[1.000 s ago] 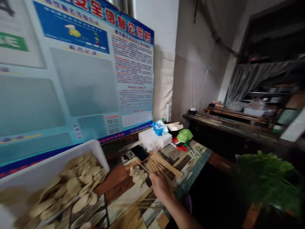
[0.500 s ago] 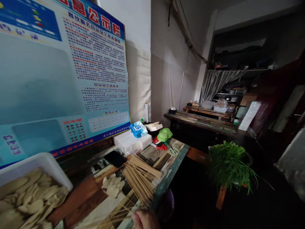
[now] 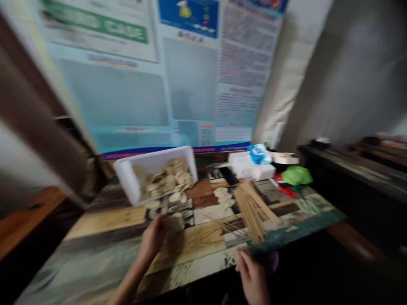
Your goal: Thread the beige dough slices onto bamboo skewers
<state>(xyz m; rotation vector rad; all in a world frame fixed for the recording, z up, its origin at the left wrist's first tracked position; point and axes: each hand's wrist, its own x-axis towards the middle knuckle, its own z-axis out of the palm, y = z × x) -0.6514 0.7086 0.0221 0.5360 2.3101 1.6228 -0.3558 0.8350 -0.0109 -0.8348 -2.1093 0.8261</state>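
My left hand (image 3: 156, 232) is closed over the table in front of a white plastic bin (image 3: 131, 183). At its fingertips is a pale flat food slice (image 3: 177, 222), which it seems to grip, though motion smears the view. Inside the bin lie many beige slices (image 3: 171, 176), and a few more rest by its front edge. My right hand (image 3: 252, 271) is at the table's near edge with its fingers curled together; whatever is in them is hidden. Beyond it lies a spread of wooden skewers (image 3: 251, 207), with a small pile of pale slices (image 3: 224, 197) to their left.
A black phone (image 3: 228, 175) lies beside white packs (image 3: 241, 164) topped by a blue-and-white packet (image 3: 260, 154). Farther right are a green bag (image 3: 297, 175) and scissors (image 3: 308, 206). A blue notice board (image 3: 190, 84) stands behind the patchwork table (image 3: 127, 218). Another table (image 3: 337, 163) is at right.
The view has swung left and now takes in the whole bin. My left hand has come into view with a slice at its fingers. More of my right hand shows.
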